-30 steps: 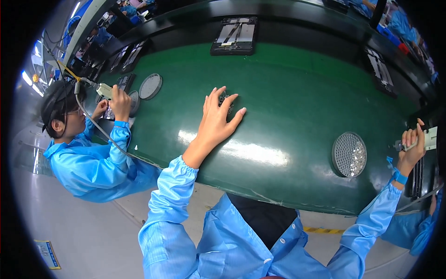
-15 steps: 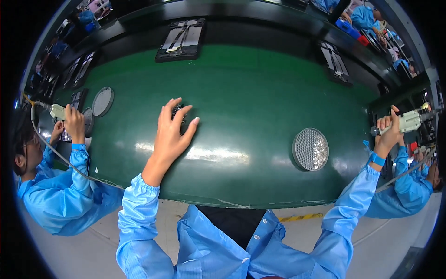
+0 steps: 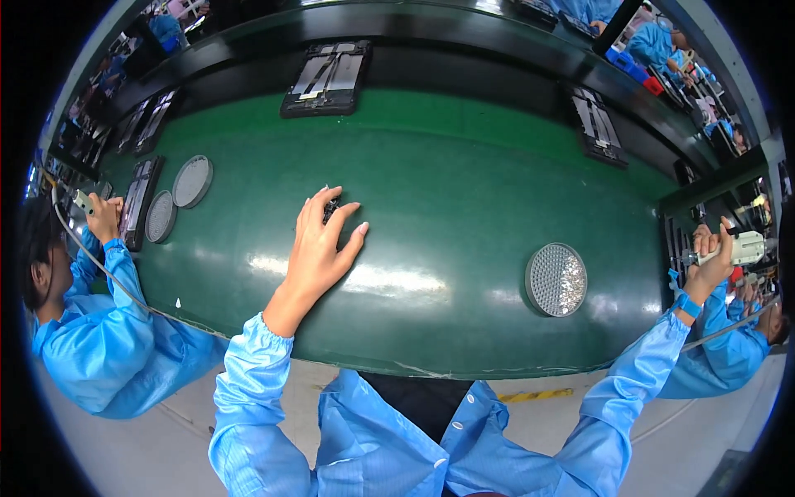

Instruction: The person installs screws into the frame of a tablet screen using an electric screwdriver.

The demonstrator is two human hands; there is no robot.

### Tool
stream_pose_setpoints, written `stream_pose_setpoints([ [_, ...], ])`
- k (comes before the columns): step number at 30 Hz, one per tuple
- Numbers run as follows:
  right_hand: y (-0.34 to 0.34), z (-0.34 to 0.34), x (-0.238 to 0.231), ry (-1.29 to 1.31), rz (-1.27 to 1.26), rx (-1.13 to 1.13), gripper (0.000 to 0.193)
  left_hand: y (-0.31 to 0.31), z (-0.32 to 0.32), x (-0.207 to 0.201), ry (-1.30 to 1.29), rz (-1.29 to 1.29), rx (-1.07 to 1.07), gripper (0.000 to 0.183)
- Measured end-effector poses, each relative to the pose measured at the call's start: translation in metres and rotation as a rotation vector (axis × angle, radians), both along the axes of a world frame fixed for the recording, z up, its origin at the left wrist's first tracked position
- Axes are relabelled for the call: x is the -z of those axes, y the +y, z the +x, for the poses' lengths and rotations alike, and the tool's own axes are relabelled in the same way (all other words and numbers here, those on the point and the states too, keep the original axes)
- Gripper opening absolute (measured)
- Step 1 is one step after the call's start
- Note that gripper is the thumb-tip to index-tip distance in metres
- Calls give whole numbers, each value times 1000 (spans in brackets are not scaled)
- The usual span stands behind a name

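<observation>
My left hand (image 3: 321, 248) rests low over the green tabletop left of centre, fingers spread and curved around small dark pieces (image 3: 332, 207). The fingers partly hide these pieces, and I cannot make out their kind. Out at the far right, my right hand (image 3: 714, 255), with a blue band at the wrist, is wrapped around a cream electric screwdriver (image 3: 749, 248). Between my arms, nearer the right one, lies a round grey screw tray (image 3: 542, 277) with a dimpled face. Small shiny screws (image 3: 571, 282) cover its right side.
An opened tablet-like device (image 3: 327, 79) lies at the back, another (image 3: 598, 124) at back right. Two round grey trays (image 3: 193, 180) and a long dark device (image 3: 142, 199) are at left, beside a co-worker (image 3: 91, 331) holding a driver. Another co-worker (image 3: 720, 356) sits at right.
My right hand has shifted slightly right and down with the screwdriver. My left hand stays around the dark pieces. The left co-worker's hands and driver have moved left, uncovering the long device. The whole view has shifted slightly.
</observation>
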State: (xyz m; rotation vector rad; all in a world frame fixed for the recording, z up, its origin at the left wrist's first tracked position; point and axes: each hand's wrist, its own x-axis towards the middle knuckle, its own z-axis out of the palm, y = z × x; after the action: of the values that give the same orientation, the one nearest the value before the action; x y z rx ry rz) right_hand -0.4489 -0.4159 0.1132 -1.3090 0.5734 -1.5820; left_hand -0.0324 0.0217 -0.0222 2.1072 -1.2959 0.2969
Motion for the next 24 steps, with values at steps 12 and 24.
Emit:
stream_pose_setpoints([
  [12, 86, 99, 32, 117, -30, -102, 7, -13, -2, 4, 20, -93, 54, 28],
  [24, 134, 127, 78, 124, 106, -463, 12, -4, -10, 2, 141, -102, 20, 18],
])
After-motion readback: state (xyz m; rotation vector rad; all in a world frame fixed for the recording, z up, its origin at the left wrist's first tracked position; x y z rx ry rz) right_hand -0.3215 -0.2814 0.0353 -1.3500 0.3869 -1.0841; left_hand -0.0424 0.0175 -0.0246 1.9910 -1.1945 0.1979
